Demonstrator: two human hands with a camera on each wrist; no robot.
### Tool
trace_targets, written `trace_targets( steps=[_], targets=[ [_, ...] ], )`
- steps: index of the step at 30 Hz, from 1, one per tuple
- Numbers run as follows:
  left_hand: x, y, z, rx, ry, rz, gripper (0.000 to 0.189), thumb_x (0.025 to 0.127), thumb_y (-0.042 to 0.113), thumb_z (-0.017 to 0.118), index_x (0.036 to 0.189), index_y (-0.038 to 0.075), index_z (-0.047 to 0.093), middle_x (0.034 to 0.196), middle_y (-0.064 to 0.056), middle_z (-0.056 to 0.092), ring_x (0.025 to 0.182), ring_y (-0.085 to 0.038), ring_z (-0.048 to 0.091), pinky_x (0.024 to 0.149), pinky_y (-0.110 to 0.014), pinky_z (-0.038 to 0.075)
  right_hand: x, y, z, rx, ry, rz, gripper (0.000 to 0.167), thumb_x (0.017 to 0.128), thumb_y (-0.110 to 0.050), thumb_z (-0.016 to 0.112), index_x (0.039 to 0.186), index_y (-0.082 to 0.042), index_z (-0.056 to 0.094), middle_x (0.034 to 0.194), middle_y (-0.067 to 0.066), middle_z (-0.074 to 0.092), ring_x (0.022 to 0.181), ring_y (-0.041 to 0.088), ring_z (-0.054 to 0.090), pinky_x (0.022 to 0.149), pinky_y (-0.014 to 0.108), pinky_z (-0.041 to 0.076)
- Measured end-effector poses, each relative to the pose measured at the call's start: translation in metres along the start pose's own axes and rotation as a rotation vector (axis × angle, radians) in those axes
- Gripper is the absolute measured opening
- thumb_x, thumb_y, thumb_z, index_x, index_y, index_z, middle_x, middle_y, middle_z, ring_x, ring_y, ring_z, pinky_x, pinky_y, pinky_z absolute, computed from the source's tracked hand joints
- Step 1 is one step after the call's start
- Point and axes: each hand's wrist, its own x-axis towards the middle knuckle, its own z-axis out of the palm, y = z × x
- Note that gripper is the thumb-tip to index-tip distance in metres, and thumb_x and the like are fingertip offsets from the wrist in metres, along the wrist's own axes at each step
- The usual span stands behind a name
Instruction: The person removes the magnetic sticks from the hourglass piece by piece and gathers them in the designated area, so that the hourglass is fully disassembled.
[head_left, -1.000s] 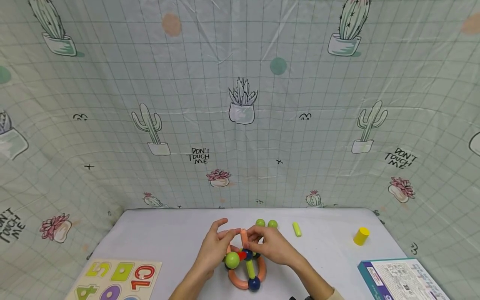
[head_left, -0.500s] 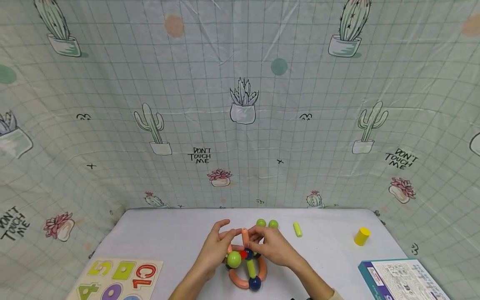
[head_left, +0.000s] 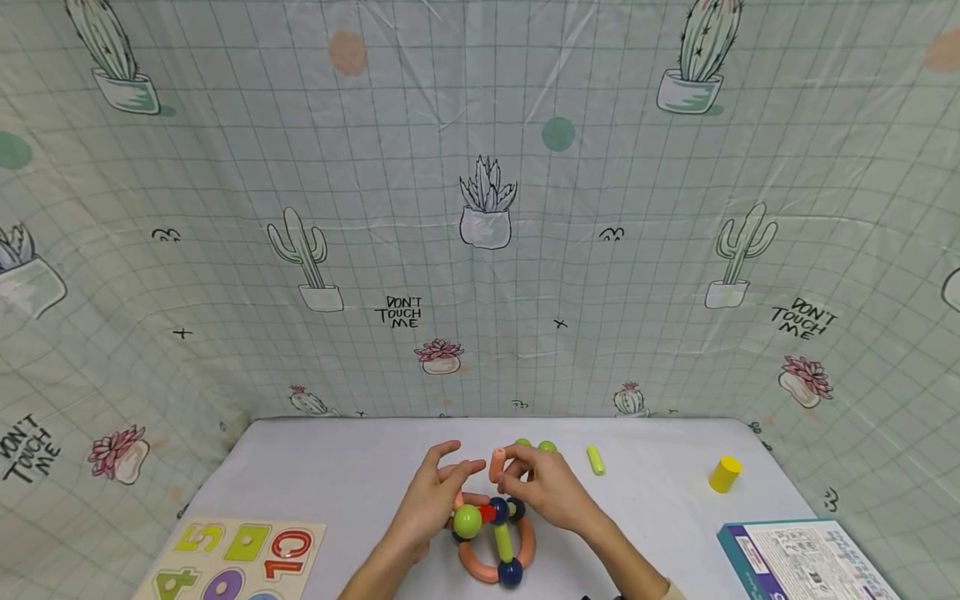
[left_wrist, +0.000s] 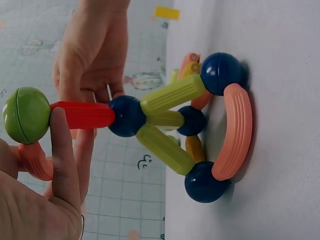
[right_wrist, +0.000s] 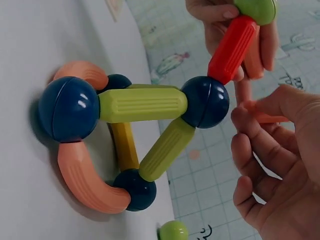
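Observation:
A magnetic ball-and-stick structure stands on the table, with navy balls (right_wrist: 205, 102), lime sticks (left_wrist: 167, 152) and curved coral sticks (left_wrist: 239, 132) at its base. A red stick (left_wrist: 87, 115) runs from its top navy ball to a lime ball (head_left: 467, 522). My left hand (head_left: 427, 504) pinches a coral stick (left_wrist: 37, 162) attached to that lime ball, one finger lying across the red stick's end. My right hand (head_left: 551, 490) pinches a short coral stick (head_left: 497, 465) between thumb and fingertips, above and apart from the top navy ball.
Behind the right hand lie two lime balls (head_left: 547, 447) and a loose lime stick (head_left: 595, 460). A yellow cylinder (head_left: 725, 474) stands farther right. A number puzzle board (head_left: 247, 554) is at front left, a printed box (head_left: 806, 558) at front right. A patterned curtain (head_left: 480, 333) hangs behind.
My right hand has lifted its coral stick up and slightly right, off the top navy ball where it stood before. The left hand has barely moved.

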Motion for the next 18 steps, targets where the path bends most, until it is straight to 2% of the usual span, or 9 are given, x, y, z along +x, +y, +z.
trace_targets(
  steps=[4,8,18],
  targets=[
    [0.0003,0.0006,-0.0001,0.001,0.001,-0.005,0.068,0.105,0.039,0.054,0.154,0.004,0.024,0.137,-0.016,0.062,0.087,-0.023,0.074,0.051,-0.023,0.048,0.0005,0.0,0.0006,0.002,-0.017,-0.014,0.025,0.096,-0.021,0.066,0.118,-0.011,0.069,0.084,-0.01,0.072,0.074,0.008,0.064,0.063,0.024,0.05],
    [0.0,0.0008,-0.0002,-0.004,-0.006,-0.005,0.069,0.104,0.04,0.054,0.154,0.004,0.024,0.136,-0.016,0.062,0.087,-0.023,0.074,0.051,-0.023,0.048,-0.0001,0.0007,0.0008,-0.003,-0.029,-0.004,0.023,0.096,-0.02,0.065,0.117,-0.013,0.07,0.083,-0.011,0.071,0.073,0.009,0.063,0.062,0.024,0.05],
    [-0.0016,0.0007,-0.0008,-0.013,-0.016,0.009,0.067,0.105,0.037,0.053,0.154,0.003,0.023,0.137,-0.018,0.061,0.088,-0.024,0.074,0.05,-0.023,0.049,-0.0018,0.0011,-0.0063,-0.064,0.021,-0.002,0.023,0.096,-0.025,0.066,0.115,-0.013,0.07,0.089,-0.013,0.07,0.081,0.004,0.063,0.068,0.025,0.05]
  ],
)
